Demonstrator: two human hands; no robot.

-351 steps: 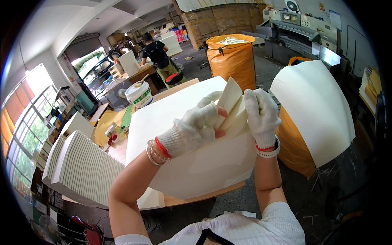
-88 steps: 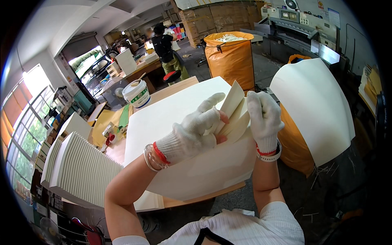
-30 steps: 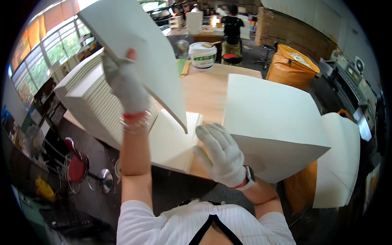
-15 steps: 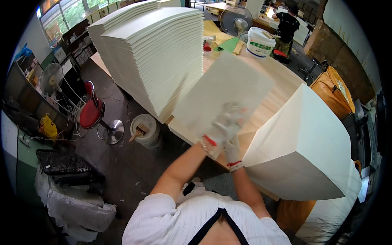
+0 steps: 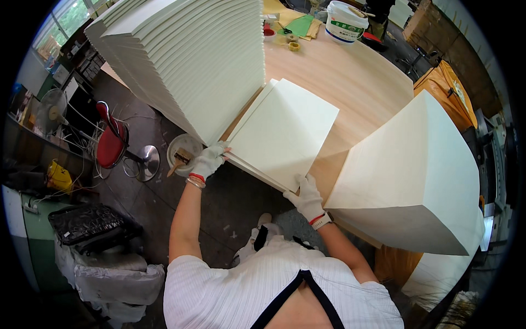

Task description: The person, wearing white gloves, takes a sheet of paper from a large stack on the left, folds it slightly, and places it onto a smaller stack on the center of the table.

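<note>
A flat white board (image 5: 285, 129) lies at the table's near edge, with the edges of at least one more board showing beneath it along the left side. My left hand (image 5: 209, 160), in a white work glove with a red cuff, has its fingers closed at the board's left near corner. Across from it, my right hand (image 5: 308, 198), gloved the same way, grips the right near corner, its thumb along the front edge and its fingers by the side. The undersides of both grips are hidden.
A tall stack of white boards (image 5: 186, 71) stands at left, another large white stack (image 5: 394, 164) at right. On the wooden table (image 5: 350, 71) are a white bucket (image 5: 346, 23) and tape rolls (image 5: 295, 46). A pail (image 5: 183, 148) with a brush and a red stool (image 5: 112, 143) stand on the floor.
The board, held tilted and blurred between both hands, has come down flat on the table edge. My left hand has moved left and my hands are now apart at its two near corners.
</note>
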